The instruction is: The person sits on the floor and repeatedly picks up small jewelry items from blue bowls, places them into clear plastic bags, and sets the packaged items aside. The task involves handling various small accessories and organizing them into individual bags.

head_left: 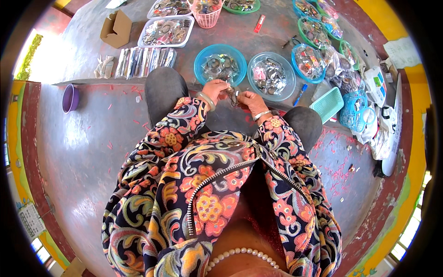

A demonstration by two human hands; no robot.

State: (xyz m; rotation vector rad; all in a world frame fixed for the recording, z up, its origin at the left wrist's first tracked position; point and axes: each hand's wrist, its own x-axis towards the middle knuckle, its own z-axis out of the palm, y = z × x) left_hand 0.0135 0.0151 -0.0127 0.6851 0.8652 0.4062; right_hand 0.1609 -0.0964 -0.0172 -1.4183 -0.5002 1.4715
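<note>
In front of my knees, my left hand and my right hand pinch a small dark looped item between them. Its exact kind is too small to make out. Just beyond my left hand sits a round blue basin holding small items in clear packets. Beside it, past my right hand, stands a pale blue clear basin with dark rings and shiny packets in it. The fingers of both hands are closed, and the fingertips are partly hidden by the item.
Left of the basins lie a row of packets, a white tray and a cardboard box. Rightward are a blue marker, a green basket and several filled basins. A purple bucket stands on the floor.
</note>
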